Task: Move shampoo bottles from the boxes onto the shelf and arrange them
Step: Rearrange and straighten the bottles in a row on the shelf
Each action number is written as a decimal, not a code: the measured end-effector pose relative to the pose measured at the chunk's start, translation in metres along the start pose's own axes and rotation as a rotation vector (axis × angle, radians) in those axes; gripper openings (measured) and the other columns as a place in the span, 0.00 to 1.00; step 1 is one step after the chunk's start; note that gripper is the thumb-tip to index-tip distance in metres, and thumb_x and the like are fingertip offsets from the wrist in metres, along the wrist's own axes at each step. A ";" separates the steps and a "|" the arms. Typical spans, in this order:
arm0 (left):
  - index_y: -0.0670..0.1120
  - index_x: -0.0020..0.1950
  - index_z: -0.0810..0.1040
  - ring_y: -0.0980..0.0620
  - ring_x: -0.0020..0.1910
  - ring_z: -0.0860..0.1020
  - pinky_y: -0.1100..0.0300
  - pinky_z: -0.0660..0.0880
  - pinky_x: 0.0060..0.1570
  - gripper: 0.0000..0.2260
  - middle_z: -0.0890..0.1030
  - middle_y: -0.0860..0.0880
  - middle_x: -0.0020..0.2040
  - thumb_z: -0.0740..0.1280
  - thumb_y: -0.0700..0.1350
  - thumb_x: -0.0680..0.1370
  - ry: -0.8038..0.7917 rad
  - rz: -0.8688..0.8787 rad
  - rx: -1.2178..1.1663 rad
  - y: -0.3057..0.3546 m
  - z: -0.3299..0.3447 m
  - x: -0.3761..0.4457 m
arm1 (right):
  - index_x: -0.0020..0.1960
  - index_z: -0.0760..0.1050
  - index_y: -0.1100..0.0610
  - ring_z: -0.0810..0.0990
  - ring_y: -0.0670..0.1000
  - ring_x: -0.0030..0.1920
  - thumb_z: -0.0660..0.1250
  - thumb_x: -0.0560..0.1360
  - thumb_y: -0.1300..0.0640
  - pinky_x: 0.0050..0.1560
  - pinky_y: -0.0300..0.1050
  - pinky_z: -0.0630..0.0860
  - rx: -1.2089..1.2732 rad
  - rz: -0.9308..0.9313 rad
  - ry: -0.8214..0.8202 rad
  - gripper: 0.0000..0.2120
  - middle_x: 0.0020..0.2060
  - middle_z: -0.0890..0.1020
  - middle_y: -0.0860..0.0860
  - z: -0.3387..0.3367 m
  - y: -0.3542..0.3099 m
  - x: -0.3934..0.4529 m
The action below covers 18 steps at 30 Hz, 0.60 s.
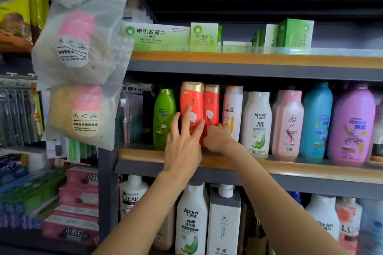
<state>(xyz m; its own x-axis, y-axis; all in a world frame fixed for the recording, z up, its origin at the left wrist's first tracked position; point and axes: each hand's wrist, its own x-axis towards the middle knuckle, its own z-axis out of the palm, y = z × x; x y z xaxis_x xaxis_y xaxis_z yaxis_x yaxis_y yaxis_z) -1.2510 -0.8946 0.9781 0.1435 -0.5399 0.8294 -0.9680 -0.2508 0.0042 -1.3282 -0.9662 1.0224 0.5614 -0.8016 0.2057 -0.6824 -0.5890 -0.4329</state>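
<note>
While I watch through the head camera, both bare hands are up at the middle shelf, working on two red bottles with gold caps that stand side by side toward its left end. My left hand lies flat against the front of the nearer red bottle, fingers spread wide and pointing up, with the palm low over the wooden front edge of the shelf. My right hand is curled at the base of the second red bottle, fingers bent in around its lower part; how firmly they pinch it I cannot tell, since the fingertips are hidden behind the hand.

Both red bottles stand upright and touch each other. Just left of them stands a green bottle, close to my left hand's fingers. Just right of them comes a tall pale bottle, then a white bottle, a pink bottle, a blue bottle and a purple bottle, all in a row along the front edge toward the right end.

On the top shelf sit green and white boxes. Below the middle shelf stand more white bottles. Bagged sponges hang at the left.
</note>
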 end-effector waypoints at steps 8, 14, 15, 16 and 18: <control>0.46 0.57 0.81 0.34 0.60 0.74 0.54 0.81 0.31 0.27 0.72 0.38 0.67 0.76 0.34 0.59 0.025 0.018 0.019 0.000 0.006 -0.001 | 0.69 0.64 0.64 0.57 0.64 0.71 0.52 0.79 0.63 0.71 0.51 0.59 -0.124 -0.037 -0.026 0.19 0.66 0.70 0.59 0.000 0.001 0.003; 0.46 0.57 0.81 0.34 0.60 0.75 0.53 0.81 0.31 0.25 0.72 0.38 0.67 0.75 0.35 0.60 0.051 0.034 0.041 -0.001 0.007 0.000 | 0.72 0.61 0.60 0.54 0.65 0.72 0.52 0.80 0.60 0.74 0.56 0.54 -0.185 -0.087 -0.059 0.20 0.69 0.67 0.57 0.000 -0.003 0.004; 0.47 0.57 0.81 0.34 0.60 0.75 0.53 0.81 0.31 0.25 0.72 0.38 0.67 0.75 0.36 0.60 0.054 0.037 0.049 -0.001 0.007 0.000 | 0.71 0.62 0.61 0.54 0.65 0.72 0.52 0.80 0.60 0.73 0.56 0.54 -0.182 -0.094 -0.064 0.20 0.69 0.67 0.58 0.000 -0.003 0.005; 0.47 0.57 0.81 0.35 0.60 0.75 0.53 0.81 0.31 0.25 0.72 0.38 0.67 0.75 0.36 0.60 0.056 0.038 0.057 -0.002 0.008 0.000 | 0.71 0.63 0.62 0.56 0.66 0.72 0.52 0.80 0.61 0.73 0.56 0.55 -0.176 -0.101 -0.064 0.19 0.68 0.68 0.58 0.002 -0.002 0.007; 0.47 0.57 0.81 0.35 0.60 0.75 0.53 0.80 0.30 0.25 0.72 0.38 0.67 0.76 0.37 0.60 0.064 0.041 0.071 -0.003 0.008 0.000 | 0.69 0.65 0.62 0.59 0.65 0.71 0.52 0.80 0.61 0.73 0.55 0.55 -0.171 -0.111 -0.067 0.18 0.66 0.71 0.58 0.002 -0.002 0.008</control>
<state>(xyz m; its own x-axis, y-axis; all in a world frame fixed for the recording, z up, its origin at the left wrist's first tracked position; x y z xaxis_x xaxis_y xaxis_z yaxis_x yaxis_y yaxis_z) -1.2469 -0.9006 0.9731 0.0884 -0.4991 0.8620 -0.9553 -0.2874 -0.0685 -1.3210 -0.9714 1.0231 0.6637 -0.7255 0.1822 -0.6809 -0.6868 -0.2545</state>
